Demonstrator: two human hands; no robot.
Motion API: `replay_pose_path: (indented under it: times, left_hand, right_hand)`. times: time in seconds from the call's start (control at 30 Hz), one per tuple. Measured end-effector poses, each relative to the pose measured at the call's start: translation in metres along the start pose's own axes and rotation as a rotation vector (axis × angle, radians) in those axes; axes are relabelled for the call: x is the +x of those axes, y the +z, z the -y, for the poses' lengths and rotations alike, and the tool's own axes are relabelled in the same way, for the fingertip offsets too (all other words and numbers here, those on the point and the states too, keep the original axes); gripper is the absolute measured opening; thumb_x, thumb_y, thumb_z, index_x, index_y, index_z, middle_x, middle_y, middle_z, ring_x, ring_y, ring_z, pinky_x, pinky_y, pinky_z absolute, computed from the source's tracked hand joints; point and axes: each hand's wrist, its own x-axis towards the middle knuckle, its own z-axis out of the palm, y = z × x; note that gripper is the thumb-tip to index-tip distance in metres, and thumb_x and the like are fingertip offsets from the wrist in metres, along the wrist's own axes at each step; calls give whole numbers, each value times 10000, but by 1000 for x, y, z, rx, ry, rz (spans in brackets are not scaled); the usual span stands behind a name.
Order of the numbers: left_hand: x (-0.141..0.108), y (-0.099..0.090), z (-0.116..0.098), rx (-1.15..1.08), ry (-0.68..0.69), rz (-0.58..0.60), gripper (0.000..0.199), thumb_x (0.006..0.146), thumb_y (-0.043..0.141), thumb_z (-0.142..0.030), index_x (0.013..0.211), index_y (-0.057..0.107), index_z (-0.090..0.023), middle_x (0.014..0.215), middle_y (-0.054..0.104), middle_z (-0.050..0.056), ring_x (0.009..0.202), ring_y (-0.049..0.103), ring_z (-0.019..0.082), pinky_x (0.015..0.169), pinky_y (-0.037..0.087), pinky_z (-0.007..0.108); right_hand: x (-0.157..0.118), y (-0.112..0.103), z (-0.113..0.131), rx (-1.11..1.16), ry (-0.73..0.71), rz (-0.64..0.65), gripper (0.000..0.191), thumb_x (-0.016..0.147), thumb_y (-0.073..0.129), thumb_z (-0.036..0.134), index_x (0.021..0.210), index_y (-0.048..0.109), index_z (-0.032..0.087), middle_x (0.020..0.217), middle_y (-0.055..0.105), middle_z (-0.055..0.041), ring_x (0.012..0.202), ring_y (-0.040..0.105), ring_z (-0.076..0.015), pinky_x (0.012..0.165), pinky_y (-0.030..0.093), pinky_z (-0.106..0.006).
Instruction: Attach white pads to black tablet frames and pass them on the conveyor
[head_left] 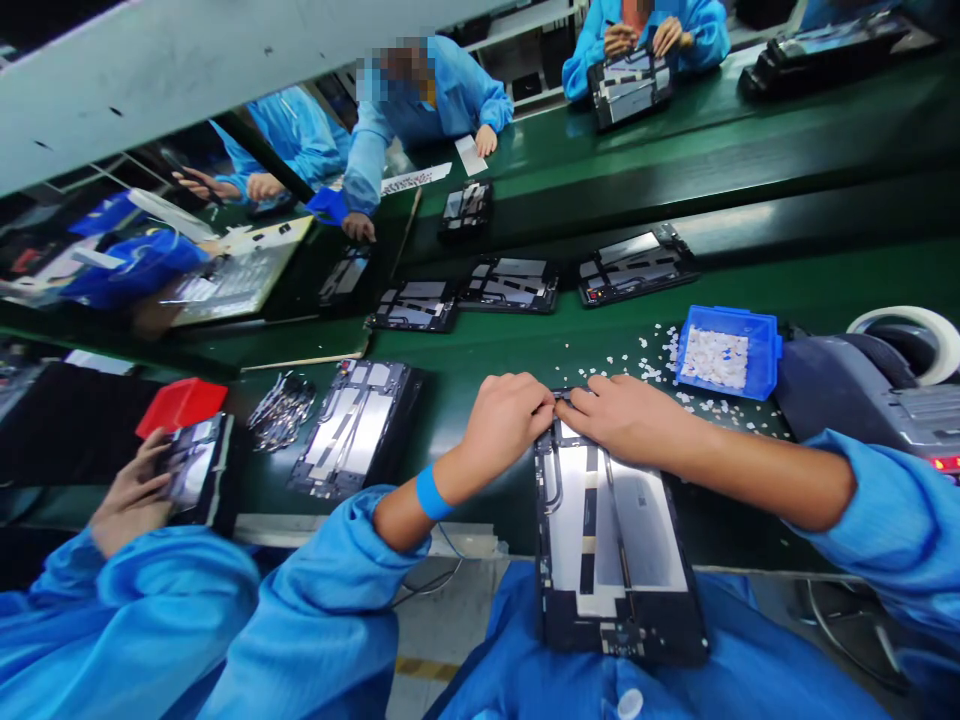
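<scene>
An opened tablet (592, 530), its inner batteries and cables showing, leans from the bench edge towards my lap. At its far top end, my left hand (514, 412) has thumb and fingers pressed together on the left corner. My right hand (622, 412) lies across the same end, fingers bent down and closed, almost touching the left fingertips. Whatever small part may be between the right fingers is hidden. Beyond my right hand, small white pieces lie scattered around a blue bin (769, 350) holding more white pieces (716, 358).
A stack of opened tablets (356, 430) stands left, beside a pile of small metallic parts (281, 410) and a red bin (184, 405). More tablets (510, 283) lie behind. A grey tape dispenser (847, 390) stands right. A co-worker's hand (135, 490) holds a device at left; other people work opposite.
</scene>
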Motion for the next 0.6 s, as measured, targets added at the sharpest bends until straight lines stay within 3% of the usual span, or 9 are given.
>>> replay_pose_path:
  times: [0.33, 0.5, 0.6]
  left_hand:
    - [-23, 8, 5, -198, -57, -115, 119, 934, 591, -181, 856, 670, -223, 962, 757, 27, 925, 640, 212, 847, 401, 366]
    - [-34, -4, 2, -388, -121, -167, 110, 902, 565, -161, 851, 646, -215, 974, 746, 39, 966, 659, 214, 881, 449, 358]
    - [-46, -15, -6, -606, -226, -143, 109, 885, 541, -151, 864, 629, -213, 883, 715, 15, 836, 647, 172, 754, 470, 293]
  right_hand:
    - [-2, 3, -1, -39, -17, 3, 273, 999, 524, 138, 1250, 631, 132, 1024, 689, -106, 836, 551, -221, 628, 242, -333]
    - [-1, -2, 2, -74, -34, -1, 340, 973, 544, 136, 1303, 625, 113, 1048, 693, -113, 851, 579, -243, 636, 325, -346]
    - [-9, 3, 3, -65, -54, -75, 419, 906, 567, 87, 1317, 637, 127, 1073, 709, -117, 854, 596, -248, 672, 394, -354]
